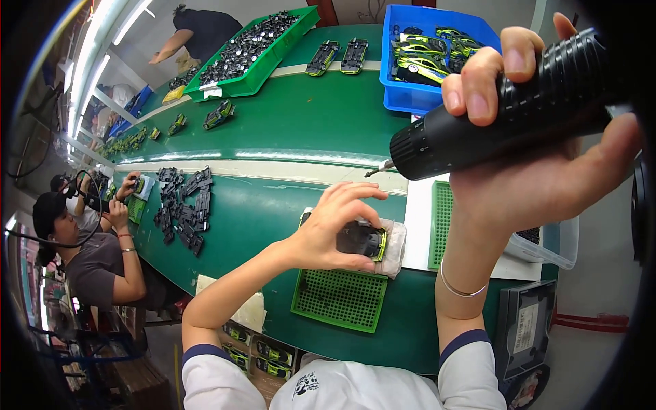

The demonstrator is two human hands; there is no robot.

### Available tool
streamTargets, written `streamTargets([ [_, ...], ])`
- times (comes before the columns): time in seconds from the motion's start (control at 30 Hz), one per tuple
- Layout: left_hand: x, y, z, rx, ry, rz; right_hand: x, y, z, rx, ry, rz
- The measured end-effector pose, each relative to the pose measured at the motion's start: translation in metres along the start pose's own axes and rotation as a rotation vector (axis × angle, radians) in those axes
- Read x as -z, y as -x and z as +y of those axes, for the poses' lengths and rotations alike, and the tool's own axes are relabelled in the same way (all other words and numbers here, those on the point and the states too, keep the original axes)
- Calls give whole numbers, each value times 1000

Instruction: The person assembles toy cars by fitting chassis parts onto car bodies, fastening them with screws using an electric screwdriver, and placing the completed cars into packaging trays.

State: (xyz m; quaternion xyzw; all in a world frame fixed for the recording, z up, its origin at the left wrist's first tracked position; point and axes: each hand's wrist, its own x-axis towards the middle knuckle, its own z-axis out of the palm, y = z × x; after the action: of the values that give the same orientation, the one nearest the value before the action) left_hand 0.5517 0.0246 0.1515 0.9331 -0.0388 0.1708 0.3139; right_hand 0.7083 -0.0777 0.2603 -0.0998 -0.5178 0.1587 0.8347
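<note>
My right hand (509, 102) is wrapped round a black electric screwdriver (471, 133), raised high on the right. Its thin bit (379, 168) points left and down, apart from the toy car. My left hand (335, 229) is closed round a toy car (365, 239), thumb on the near side and fingers on the far side. The car shows a dark upper face and a yellow-green end; my fingers cover part of it. It lies on a pale cloth pad (393, 249). Just in front of it is a green perforated tray (339, 301).
A blue bin (403, 96) of toy cars and a green bin (256, 80) of small wheels stand at the back. Black chassis parts (183, 208) are heaped at left, near a co-worker (102, 253). Another green perforated tray (441, 225) lies right. Boxed cars (273, 359) sit below the table edge.
</note>
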Motion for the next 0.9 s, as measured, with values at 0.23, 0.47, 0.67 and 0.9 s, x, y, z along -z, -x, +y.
streamTargets([
  [0.23,22,28,-9,-78,418,404,10,3,-6,46,-29,62],
  [0.47,60,45,14,290,377,716,23,2,-6,32,-44,42],
  [0.67,51,34,-12,933,-66,-67,27,-1,-7,17,-47,20],
  [0.9,40,32,-47,1177,152,-350,23,-2,-5,22,-46,17],
])
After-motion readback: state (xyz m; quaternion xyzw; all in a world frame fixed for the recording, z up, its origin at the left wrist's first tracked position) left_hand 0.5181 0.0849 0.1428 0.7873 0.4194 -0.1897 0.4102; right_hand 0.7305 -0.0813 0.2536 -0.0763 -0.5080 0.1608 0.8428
